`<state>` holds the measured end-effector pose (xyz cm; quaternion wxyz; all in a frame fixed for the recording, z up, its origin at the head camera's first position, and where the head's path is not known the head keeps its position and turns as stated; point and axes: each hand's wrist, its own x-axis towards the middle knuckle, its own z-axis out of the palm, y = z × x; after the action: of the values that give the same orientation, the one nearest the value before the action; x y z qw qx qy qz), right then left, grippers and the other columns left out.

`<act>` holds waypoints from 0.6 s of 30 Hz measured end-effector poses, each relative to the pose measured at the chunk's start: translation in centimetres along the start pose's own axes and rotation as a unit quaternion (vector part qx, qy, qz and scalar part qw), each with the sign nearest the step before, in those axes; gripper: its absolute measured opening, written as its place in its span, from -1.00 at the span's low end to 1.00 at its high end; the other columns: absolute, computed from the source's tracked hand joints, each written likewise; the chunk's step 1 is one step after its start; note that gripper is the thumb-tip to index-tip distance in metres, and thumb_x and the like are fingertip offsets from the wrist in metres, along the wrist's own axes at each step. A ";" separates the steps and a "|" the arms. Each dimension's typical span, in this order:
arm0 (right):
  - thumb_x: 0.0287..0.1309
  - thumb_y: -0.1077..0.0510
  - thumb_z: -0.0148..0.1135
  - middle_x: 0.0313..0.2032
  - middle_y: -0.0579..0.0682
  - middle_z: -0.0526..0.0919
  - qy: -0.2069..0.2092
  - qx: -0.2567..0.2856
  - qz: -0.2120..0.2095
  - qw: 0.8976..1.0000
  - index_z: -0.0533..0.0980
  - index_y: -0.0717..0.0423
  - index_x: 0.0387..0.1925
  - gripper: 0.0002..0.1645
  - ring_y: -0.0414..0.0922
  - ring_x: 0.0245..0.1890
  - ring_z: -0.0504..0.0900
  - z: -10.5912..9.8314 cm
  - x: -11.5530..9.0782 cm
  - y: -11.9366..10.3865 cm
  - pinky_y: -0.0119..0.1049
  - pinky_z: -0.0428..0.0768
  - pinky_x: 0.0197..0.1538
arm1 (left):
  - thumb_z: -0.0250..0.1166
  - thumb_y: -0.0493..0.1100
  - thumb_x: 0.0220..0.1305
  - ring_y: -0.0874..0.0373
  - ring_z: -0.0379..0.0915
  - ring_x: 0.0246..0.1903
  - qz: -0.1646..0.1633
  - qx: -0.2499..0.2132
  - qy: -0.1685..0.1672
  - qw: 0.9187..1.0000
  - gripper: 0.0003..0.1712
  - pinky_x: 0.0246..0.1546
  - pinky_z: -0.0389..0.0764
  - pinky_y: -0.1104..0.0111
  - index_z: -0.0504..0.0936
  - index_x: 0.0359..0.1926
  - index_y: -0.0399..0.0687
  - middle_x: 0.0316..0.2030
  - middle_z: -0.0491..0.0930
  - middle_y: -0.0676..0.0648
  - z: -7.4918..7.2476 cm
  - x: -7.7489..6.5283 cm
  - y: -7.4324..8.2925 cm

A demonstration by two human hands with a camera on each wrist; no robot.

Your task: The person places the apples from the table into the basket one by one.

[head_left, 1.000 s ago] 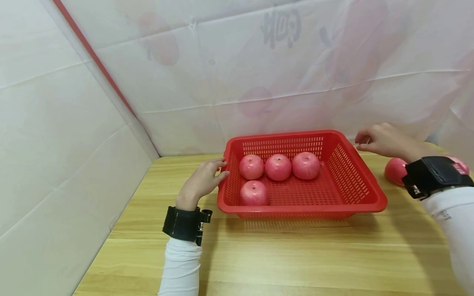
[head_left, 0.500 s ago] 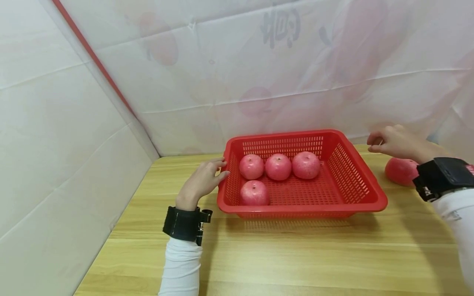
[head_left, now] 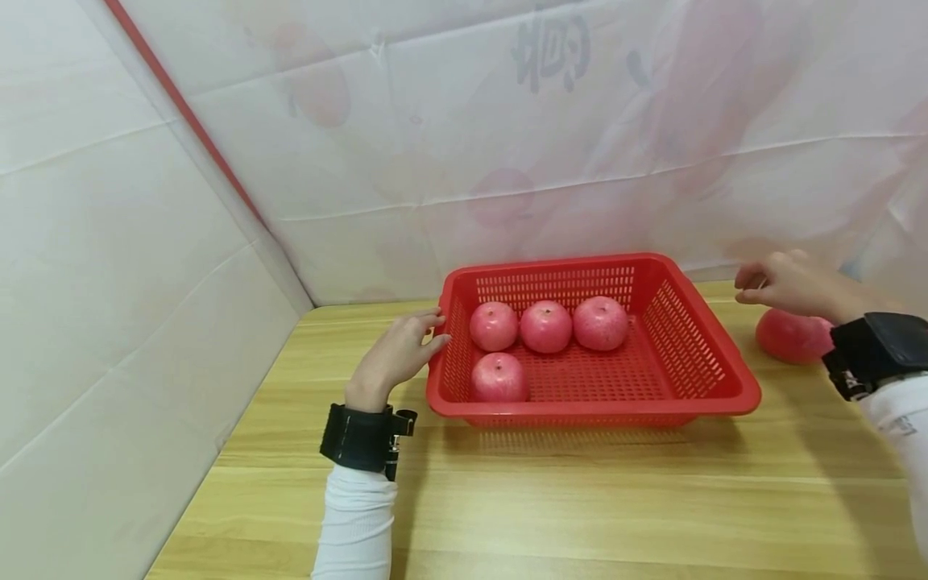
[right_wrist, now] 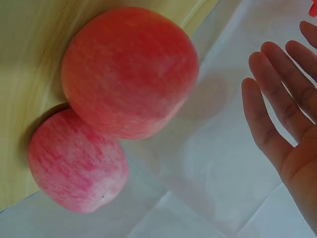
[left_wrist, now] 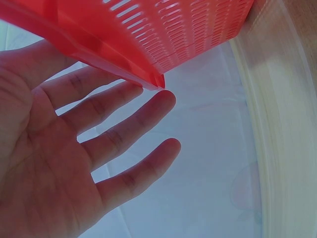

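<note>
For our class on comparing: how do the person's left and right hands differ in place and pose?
The left hand touches the red basket at its rim; the right hand is apart from it, near an apple outside. In the head view, the left hand points up and rightward, the right hand leftward. Neither holds an apple.

Left of the right grip (head_left: 793,283), a free gap over the bench (head_left: 551,515) ends at the red basket (head_left: 594,409) and its raised rim. Two apples (right_wrist: 130,72) obstruct below; beyond rises the cloth wall (head_left: 435,137). The basket's side blocks passage right of the left grip (head_left: 395,352).
</note>
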<state>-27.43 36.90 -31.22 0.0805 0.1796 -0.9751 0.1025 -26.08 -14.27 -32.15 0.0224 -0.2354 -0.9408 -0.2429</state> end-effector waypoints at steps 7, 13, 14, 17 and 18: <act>-0.08 0.22 0.28 -0.42 0.09 0.63 -0.018 0.002 0.018 1.000 0.56 0.20 -0.40 -0.86 -0.01 -0.42 0.54 0.1 -0.4 0.2 -0.02 0.55 -0.33 | 0.20 -0.16 0.18 -0.01 0.35 -0.04 0.005 0.002 0.003 1.000 -0.53 -0.18 0.58 0.24 0.43 0.11 -0.22 0.16 0.35 -0.19 0.0 0.0 0.0; -0.09 0.22 0.28 -0.40 0.11 0.63 -0.018 0.006 0.022 1.000 0.57 0.20 -0.38 -0.84 0.02 -0.39 0.54 0.5 -0.8 1.1 0.03 0.55 -0.30 | 0.21 -0.15 0.18 0.06 0.36 -0.09 0.006 0.008 0.006 1.000 -0.53 -0.18 0.58 0.25 0.44 0.11 -0.21 0.15 0.36 -0.18 0.0 0.0 0.1; -0.10 0.22 0.28 -0.40 0.10 0.63 -0.015 0.006 0.020 1.000 0.57 0.19 -0.39 -0.85 0.02 -0.39 0.54 0.6 -0.9 1.2 0.03 0.54 -0.30 | 0.21 -0.15 0.18 0.06 0.36 -0.09 0.007 0.009 0.006 1.000 -0.53 -0.18 0.58 0.25 0.44 0.11 -0.21 0.14 0.37 -0.18 0.0 0.0 0.1; -0.11 0.21 0.30 -0.40 0.11 0.63 -0.014 0.001 0.021 1.000 0.57 0.19 -0.40 -0.83 0.05 -0.37 0.53 0.7 -1.1 1.6 0.07 0.53 -0.28 | 0.21 -0.15 0.18 0.06 0.37 -0.09 0.007 0.008 0.006 1.000 -0.53 -0.19 0.58 0.25 0.44 0.11 -0.21 0.14 0.37 -0.18 0.0 0.0 0.1; -0.11 0.20 0.30 -0.40 0.12 0.63 -0.016 -0.002 0.022 1.000 0.57 0.19 -0.40 -0.83 0.07 -0.36 0.53 0.8 -1.1 1.7 0.09 0.52 -0.27 | 0.21 -0.15 0.18 0.05 0.36 -0.09 0.007 0.008 0.006 1.000 -0.53 -0.18 0.58 0.24 0.44 0.11 -0.21 0.14 0.37 -0.18 0.0 0.0 0.1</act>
<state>-27.11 38.65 -32.51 0.0630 0.1594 -0.9802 0.0996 -26.05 -14.21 -32.12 0.0312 -0.2408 -0.9408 -0.2365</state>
